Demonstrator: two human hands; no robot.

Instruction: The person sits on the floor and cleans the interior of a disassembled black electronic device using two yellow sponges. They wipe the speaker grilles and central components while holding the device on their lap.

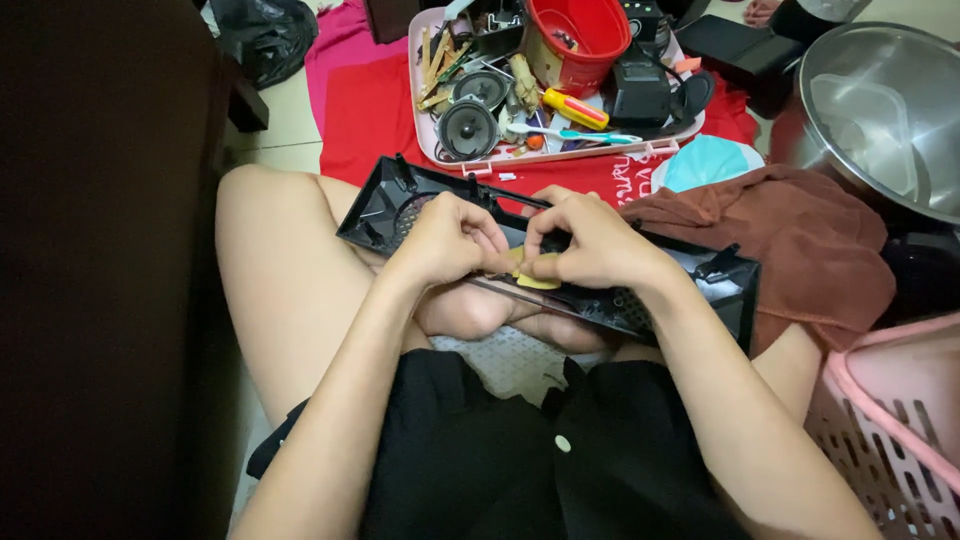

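Hands pinch yellow piece at black panel edge.

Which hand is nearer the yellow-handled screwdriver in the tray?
Right. The right hand sits almost directly below the yellow-handled screwdriver in the pink tray. The left hand is further to the left, so further off. Both pinch a yellow piece on the black plastic housing.

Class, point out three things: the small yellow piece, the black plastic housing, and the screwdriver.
yellow piece [537,281], head view, lower edge below the fingers.
black plastic housing [385,210], head view, left end.
screwdriver [574,108], head view, yellow handle.
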